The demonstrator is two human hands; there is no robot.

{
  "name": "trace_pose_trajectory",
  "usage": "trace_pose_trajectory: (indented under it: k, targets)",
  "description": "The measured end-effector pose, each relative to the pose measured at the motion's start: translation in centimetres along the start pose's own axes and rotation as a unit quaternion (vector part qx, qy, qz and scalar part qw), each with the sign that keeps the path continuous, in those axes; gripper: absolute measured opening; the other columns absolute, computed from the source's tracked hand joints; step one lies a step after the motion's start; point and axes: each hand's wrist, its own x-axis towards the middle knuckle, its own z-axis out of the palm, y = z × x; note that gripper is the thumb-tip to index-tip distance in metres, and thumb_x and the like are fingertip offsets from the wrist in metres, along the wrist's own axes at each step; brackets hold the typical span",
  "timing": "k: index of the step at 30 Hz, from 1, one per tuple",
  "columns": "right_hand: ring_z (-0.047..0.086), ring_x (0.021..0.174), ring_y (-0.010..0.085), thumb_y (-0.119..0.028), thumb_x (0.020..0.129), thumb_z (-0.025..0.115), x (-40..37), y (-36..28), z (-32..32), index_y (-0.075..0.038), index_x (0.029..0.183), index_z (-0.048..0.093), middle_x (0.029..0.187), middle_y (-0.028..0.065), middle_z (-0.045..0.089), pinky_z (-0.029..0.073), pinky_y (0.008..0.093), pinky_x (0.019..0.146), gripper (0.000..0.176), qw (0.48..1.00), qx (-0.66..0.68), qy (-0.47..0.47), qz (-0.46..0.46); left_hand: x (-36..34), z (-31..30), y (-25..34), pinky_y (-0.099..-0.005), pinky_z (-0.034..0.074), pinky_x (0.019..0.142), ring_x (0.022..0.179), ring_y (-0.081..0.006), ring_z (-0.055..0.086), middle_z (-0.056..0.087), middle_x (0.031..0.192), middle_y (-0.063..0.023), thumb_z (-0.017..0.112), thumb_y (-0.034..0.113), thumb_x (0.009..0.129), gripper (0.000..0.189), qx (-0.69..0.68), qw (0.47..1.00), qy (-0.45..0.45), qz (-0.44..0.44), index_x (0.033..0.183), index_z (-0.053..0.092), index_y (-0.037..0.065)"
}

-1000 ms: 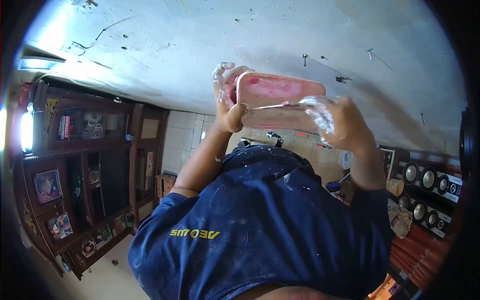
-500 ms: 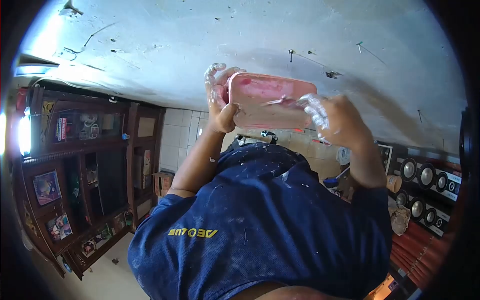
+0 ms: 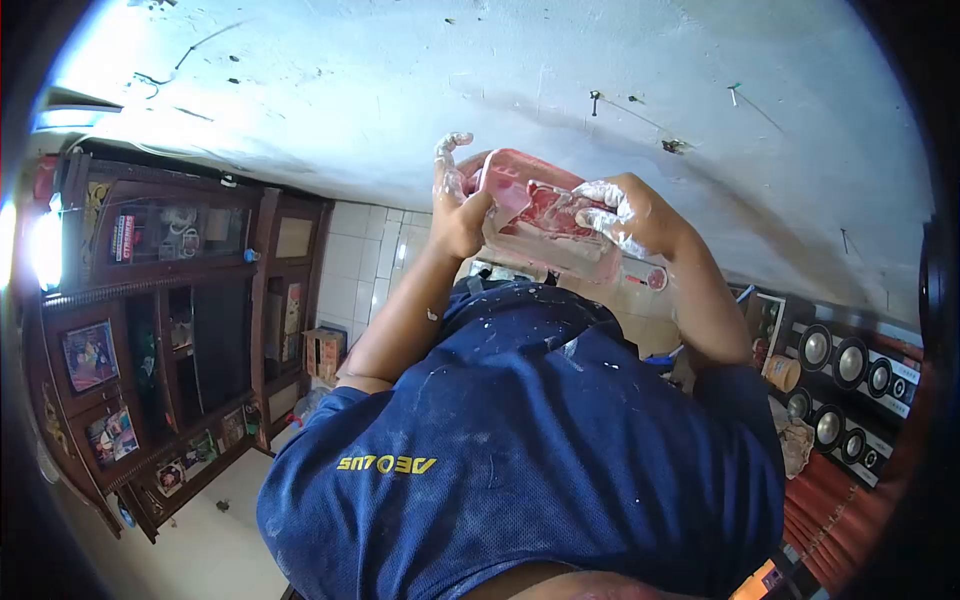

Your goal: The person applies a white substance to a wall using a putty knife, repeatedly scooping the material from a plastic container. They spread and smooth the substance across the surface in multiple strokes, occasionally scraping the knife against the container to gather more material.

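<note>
My left hand (image 3: 460, 215) grips the left end of a pink plastic container (image 3: 515, 162), thumb on the near side, with one white-smeared finger sticking up. White paste (image 3: 545, 247) coats part of the container's inside. My right hand (image 3: 635, 215), its fingers caked in white, is closed and reaches into the container from the right. In its fingers is a flat, thin scraper (image 3: 550, 208) that looks reddish against the pink plastic; its outline is hard to make out. The container is tilted, its open side facing me, close to the pale wall (image 3: 400, 130).
Nails (image 3: 595, 103) and wires stick out of the wall, which has small holes. A dark wooden cabinet (image 3: 265, 290) stands at left, with a lit lamp (image 3: 47, 250) by it. Speakers (image 3: 830, 355) and a red ribbed surface (image 3: 820, 520) are at right.
The container has shifted slightly right and tilted, showing more of its inside. My right hand has moved left into it, turning the scraper from edge-on to flatter. The view has shifted slightly.
</note>
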Motion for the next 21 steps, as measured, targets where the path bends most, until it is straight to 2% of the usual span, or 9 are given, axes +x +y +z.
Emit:
trace_pose_trajectory:
  k: [1, 5, 7, 9, 11, 15, 17, 19, 21]
  targets:
    - [0.056, 0.085, 0.0123, -0.006, 0.082, 0.059, 0.4, 0.4, -0.2, 0.009, 0.104, 0.058, 0.096, 0.0125, 0.065, 0.046, 0.0296, 0.078, 0.027, 1.000, -0.002, 0.002, -0.003, 0.1, 0.0, 0.2, -0.0324, 0.048, 0.080, 0.098, -0.0247, 0.056, 0.051, 0.115, -0.0245, 0.047, 0.000, 0.070, 0.066, 0.014, 1.000, 0.004, -0.011, 0.129, 0.016, 0.003]
    - [0.057, 0.072, 0.0096, -0.008, 0.083, 0.061, 1.0, 0.9, -0.4, 0.007, 0.110, 0.056, 0.092, 0.0084, 0.064, 0.048, 0.0249, 0.057, 0.031, 0.994, 0.111, 0.017, 0.016, 0.1, -0.2, 2.2, -0.0315, 0.048, 0.078, 0.096, -0.0224, 0.056, 0.051, 0.116, -0.0235, 0.048, 0.000, 0.072, 0.065, 0.005, 0.997, 0.010, -0.076, 0.130, 0.018, 0.005]
    - [0.055, 0.067, 0.0081, -0.009, 0.084, 0.060, 0.5, -0.1, 0.0, 0.006, 0.108, 0.057, 0.089, 0.0051, 0.063, 0.045, 0.0223, 0.048, 0.029, 0.973, 0.222, 0.064, 0.009, 0.1, -0.4, 2.7, -0.0300, 0.048, 0.076, 0.094, -0.0208, 0.056, 0.051, 0.116, -0.0220, 0.048, 0.002, 0.074, 0.063, 0.003, 0.997, 0.008, -0.071, 0.131, 0.019, 0.006]
    - [0.056, 0.068, 0.0080, -0.010, 0.084, 0.060, 1.2, 0.6, -0.9, 0.005, 0.106, 0.058, 0.087, 0.0033, 0.062, 0.047, 0.0219, 0.049, 0.026, 0.980, 0.187, 0.066, 0.009, 0.4, -1.6, 2.4, -0.0280, 0.046, 0.074, 0.092, -0.0196, 0.056, 0.051, 0.116, -0.0206, 0.046, 0.002, 0.074, 0.062, 0.056, 0.998, -0.020, -0.038, 0.131, 0.021, 0.006]
    - [0.056, 0.069, 0.0065, -0.011, 0.084, 0.060, 1.6, -0.5, -1.4, 0.003, 0.103, 0.060, 0.087, 0.0027, 0.062, 0.048, 0.0202, 0.047, 0.023, 0.982, 0.159, 0.067, -0.071, 0.3, -1.7, 3.5, -0.0270, 0.044, 0.075, 0.091, -0.0194, 0.055, 0.050, 0.116, -0.0205, 0.044, 0.001, 0.072, 0.063, 0.081, 0.996, -0.019, -0.030, 0.131, 0.022, 0.007]
    - [0.061, 0.082, 0.0113, -0.010, 0.084, 0.058, 0.6, 0.1, -2.3, 0.001, 0.099, 0.061, 0.089, 0.0042, 0.064, 0.053, 0.0279, 0.072, 0.019, 0.946, 0.274, 0.173, -0.019, 0.6, -2.4, 4.6, -0.0277, 0.043, 0.078, 0.096, -0.0216, 0.053, 0.049, 0.116, -0.0193, 0.042, 0.003, 0.068, 0.067, 0.070, 0.997, -0.029, 0.028, 0.132, 0.021, 0.005]
    - [0.063, 0.082, 0.0159, -0.010, 0.083, 0.055, 0.1, -1.5, -1.8, -0.001, 0.104, 0.059, 0.091, 0.0059, 0.065, 0.053, 0.0315, 0.073, 0.023, 0.940, 0.297, 0.166, -0.019, 1.0, -3.3, 4.9, -0.0282, 0.043, 0.078, 0.099, -0.0230, 0.053, 0.049, 0.117, -0.0192, 0.043, 0.007, 0.069, 0.066, 0.019, 0.998, -0.042, 0.053, 0.132, 0.021, 0.004]
    - [0.064, 0.082, 0.0181, -0.009, 0.081, 0.055, 0.2, -3.2, -0.4, 0.000, 0.113, 0.054, 0.097, 0.0086, 0.064, 0.055, 0.0317, 0.069, 0.033, 0.844, 0.507, 0.137, -0.110, 1.0, -3.1, 6.1, -0.0286, 0.043, 0.078, 0.101, -0.0237, 0.053, 0.048, 0.119, -0.0196, 0.042, 0.009, 0.070, 0.066, 0.008, 0.996, -0.046, 0.071, 0.132, 0.021, 0.003]
    - [0.063, 0.089, 0.0209, -0.009, 0.078, 0.054, -0.3, -2.5, -0.5, 0.000, 0.118, 0.050, 0.105, 0.0110, 0.062, 0.054, 0.0324, 0.073, 0.041, 0.842, 0.510, 0.122, -0.129, 1.2, -2.9, 8.0, -0.0284, 0.042, 0.080, 0.102, -0.0239, 0.053, 0.048, 0.119, -0.0197, 0.040, 0.007, 0.069, 0.067, 0.018, 0.996, -0.040, 0.080, 0.133, 0.020, 0.003]
